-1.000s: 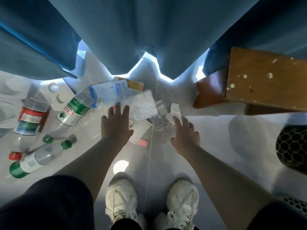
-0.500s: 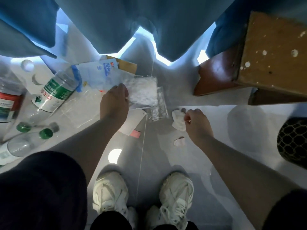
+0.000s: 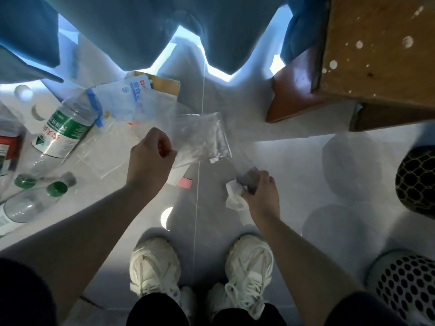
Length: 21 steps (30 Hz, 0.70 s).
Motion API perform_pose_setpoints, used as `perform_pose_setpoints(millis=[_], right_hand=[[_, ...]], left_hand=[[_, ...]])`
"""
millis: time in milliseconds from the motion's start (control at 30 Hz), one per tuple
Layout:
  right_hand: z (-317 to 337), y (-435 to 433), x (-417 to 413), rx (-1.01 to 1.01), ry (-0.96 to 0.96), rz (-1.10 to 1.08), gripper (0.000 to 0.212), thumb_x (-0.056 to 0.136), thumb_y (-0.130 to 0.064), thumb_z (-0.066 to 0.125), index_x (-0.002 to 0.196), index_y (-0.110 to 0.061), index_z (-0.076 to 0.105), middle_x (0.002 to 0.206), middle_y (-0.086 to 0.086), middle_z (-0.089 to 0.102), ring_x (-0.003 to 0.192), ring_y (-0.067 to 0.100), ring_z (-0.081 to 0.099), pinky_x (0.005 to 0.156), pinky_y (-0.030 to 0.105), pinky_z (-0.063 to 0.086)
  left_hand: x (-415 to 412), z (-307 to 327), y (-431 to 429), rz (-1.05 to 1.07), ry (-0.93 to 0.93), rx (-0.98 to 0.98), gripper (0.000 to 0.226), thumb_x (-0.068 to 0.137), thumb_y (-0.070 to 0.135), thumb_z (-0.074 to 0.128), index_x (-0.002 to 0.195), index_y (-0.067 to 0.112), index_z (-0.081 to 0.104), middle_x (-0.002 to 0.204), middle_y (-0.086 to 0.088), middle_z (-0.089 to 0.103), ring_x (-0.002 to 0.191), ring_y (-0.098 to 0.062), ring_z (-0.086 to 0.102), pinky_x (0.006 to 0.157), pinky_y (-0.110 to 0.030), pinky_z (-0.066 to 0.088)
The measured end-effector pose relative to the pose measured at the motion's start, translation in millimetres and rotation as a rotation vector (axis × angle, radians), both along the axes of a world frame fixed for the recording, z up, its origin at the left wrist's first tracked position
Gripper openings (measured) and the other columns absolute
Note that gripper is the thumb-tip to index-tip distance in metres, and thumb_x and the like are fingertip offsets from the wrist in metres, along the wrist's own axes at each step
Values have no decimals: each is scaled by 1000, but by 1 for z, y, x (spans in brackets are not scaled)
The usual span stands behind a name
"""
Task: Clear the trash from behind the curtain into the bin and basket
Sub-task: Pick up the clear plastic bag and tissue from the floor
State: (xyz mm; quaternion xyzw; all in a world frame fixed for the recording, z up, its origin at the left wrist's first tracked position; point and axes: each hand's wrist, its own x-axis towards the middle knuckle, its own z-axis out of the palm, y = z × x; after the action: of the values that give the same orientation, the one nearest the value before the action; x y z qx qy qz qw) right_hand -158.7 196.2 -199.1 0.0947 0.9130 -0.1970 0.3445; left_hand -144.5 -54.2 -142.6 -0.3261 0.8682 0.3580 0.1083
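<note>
Trash lies on the floor below the curtain [image 3: 150, 27] hem. Left hand [image 3: 150, 158] has fingers clamped on a clear plastic bag [image 3: 202, 137], raised for carrying. Right hand [image 3: 259, 191] is closed on crumpled tissue [image 3: 233, 196]. Bottles [image 3: 63, 128] remain left; bin [image 3: 416, 182] and basket [image 3: 409, 285] wait right.

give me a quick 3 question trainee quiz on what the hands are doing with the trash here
1. True or false: the left hand pinches a clear plastic bag.
2. What does the right hand grip? A) a green-capped bottle B) a crumpled white tissue C) a pink slip
3. Fill in: the large bottle with the green label lies on the ____ side of the view.

Key
1. True.
2. B, the crumpled white tissue, together with a scrap of clear wrapper.
3. Left, lying on the floor near the curtain.
</note>
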Motion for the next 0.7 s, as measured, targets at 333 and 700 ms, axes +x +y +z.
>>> perform_pose_setpoints(millis=[333,700], right_hand=[[37,11,2,-16,-58,-41,9,85,-11,67,80,-14,62,83,3,66,77,21,60,69,31,49],[262,44,-47,-156,73,-263,11,85,-17,70,81,-19,60,75,-9,58,67,5,52,54,14,36]], left_hand=[[11,39,1,43,-49,25,15,80,8,68,82,12,54,74,2,62,71,-17,57,60,-15,32],[-12,238,40,-123,-98,68,21,78,9,73,81,14,52,69,10,56,68,-14,54,57,-14,32]])
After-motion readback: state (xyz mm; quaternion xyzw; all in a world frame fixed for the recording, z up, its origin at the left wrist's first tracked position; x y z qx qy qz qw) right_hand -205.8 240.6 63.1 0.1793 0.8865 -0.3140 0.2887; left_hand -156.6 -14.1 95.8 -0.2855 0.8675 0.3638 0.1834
